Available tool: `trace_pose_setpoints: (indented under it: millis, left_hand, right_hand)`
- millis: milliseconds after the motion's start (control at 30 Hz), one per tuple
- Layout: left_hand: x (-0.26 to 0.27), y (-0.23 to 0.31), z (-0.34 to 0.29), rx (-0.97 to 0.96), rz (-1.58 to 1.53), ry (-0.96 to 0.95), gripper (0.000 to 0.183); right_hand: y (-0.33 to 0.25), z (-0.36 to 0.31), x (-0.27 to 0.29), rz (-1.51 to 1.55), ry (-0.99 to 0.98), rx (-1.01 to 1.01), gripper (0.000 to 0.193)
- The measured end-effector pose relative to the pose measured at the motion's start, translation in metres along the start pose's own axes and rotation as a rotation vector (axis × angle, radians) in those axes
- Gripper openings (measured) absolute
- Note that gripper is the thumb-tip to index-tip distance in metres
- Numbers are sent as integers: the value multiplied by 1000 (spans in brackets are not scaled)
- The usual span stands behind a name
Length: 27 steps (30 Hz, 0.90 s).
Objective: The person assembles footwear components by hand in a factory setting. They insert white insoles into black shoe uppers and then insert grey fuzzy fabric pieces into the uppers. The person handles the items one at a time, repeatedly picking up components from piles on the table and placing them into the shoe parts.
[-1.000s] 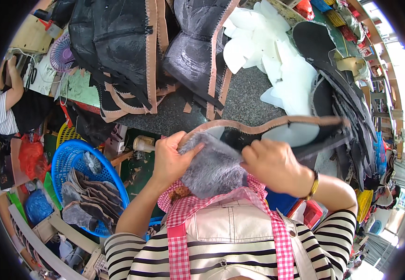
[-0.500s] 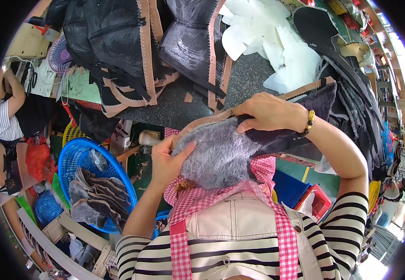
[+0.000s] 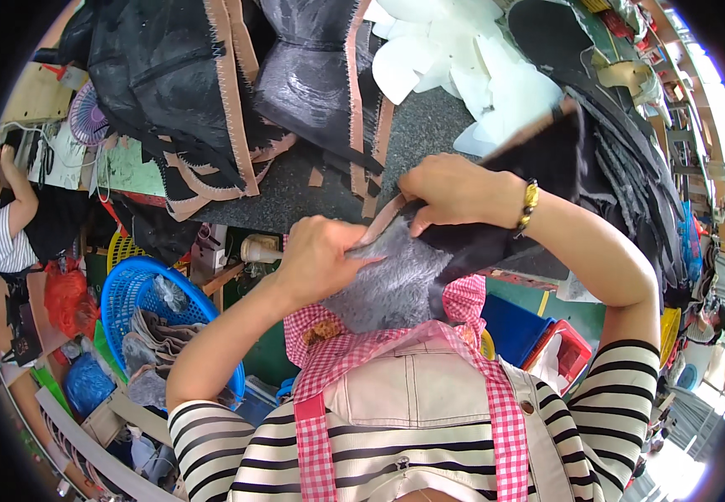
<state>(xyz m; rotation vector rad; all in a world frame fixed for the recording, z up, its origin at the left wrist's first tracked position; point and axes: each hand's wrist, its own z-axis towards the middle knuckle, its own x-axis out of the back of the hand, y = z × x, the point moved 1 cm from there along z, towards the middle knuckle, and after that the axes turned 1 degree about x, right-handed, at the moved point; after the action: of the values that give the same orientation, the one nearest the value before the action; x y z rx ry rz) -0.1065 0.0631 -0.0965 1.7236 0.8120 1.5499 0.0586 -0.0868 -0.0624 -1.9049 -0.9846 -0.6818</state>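
Note:
A fur-lined boot upper [image 3: 400, 284], grey and fuzzy inside with a tan edge strip, lies over my lap against the pink checked apron [image 3: 471, 299]. My left hand [image 3: 316, 255] pinches its tan edge, thumb on the fur side. Close by, my right hand [image 3: 467, 194] grips the same edge further right, fingers curled over it. The dark outer part of the upper extends right past my right wrist, its far end blurred. Fingertips of both hands are partly hidden by the material.
Stacked black uppers [image 3: 162, 92] with tan zigzag-stitched edges cover the dark table [image 3: 279, 207] ahead. White cut sheets [image 3: 471, 67] lie beyond, dark fur-lined pieces [image 3: 630, 176] at right. A blue basket [image 3: 110, 293] of pieces stands left; a red bin [image 3: 576, 356] is right. Another person [image 3: 11, 230] sits far left.
My left hand has moved right and up along the edge, nearer my right hand, and the edge between them is now bunched. The upper's far right end has swung up.

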Motion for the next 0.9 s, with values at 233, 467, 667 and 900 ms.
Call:
trace_pose_setpoints:
  millis: [233,467,667,900]
  left_hand:
    - [12,-6,9,236,-161,-251,21]
    - [16,4,36,-14,-491,-172,26]
    - [-15,-25,38,34,-381,149,22]
    - [-20,-30,26,221,-472,70,24]
  right_hand:
    - [5,8,-3,-19,-20,-10,45]
    - [-1,-22,46,-52,36,-6,37]
    - [-14,-74,45,-12,893,20,20]
    - [-42,-73,-80,-193,405,-112,93]
